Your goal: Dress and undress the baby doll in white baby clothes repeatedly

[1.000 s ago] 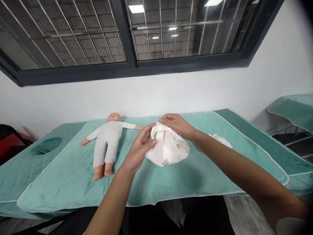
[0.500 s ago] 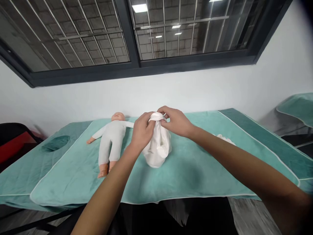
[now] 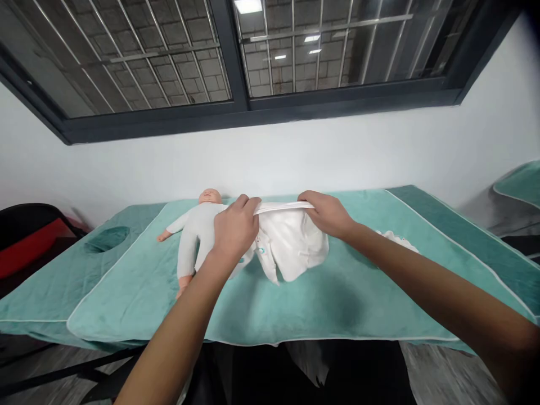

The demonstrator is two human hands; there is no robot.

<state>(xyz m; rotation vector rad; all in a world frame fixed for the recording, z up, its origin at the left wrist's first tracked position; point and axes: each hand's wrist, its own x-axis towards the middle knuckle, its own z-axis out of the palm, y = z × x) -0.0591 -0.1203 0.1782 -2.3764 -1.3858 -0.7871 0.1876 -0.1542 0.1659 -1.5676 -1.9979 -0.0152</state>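
A white baby garment [image 3: 291, 242] with small printed figures hangs over the green bed cover, its top band stretched taut between my two hands. My left hand [image 3: 237, 228] is closed on the band's left end, and my right hand [image 3: 329, 214] grips the right end. The garment's lower part spreads in loose folds; whether it is a top or trousers I cannot tell. Just left of it a baby doll [image 3: 198, 228] in a pale bodysuit lies on its back, head toward the wall. My left hand and forearm hide the doll's right side.
The green padded bed [image 3: 139, 304] stands against a white wall, under a dark-framed window [image 3: 240, 107]. Another white frilled cloth [image 3: 399, 241] lies beyond my right forearm. A face hole [image 3: 107, 239] is at the bed's left; a black and red chair [image 3: 34, 236] stands beside it.
My hands have moved apart, the right one to the right. The garment's band, bunched up before, is now stretched wide and its fabric has opened out. The view has shifted slightly.
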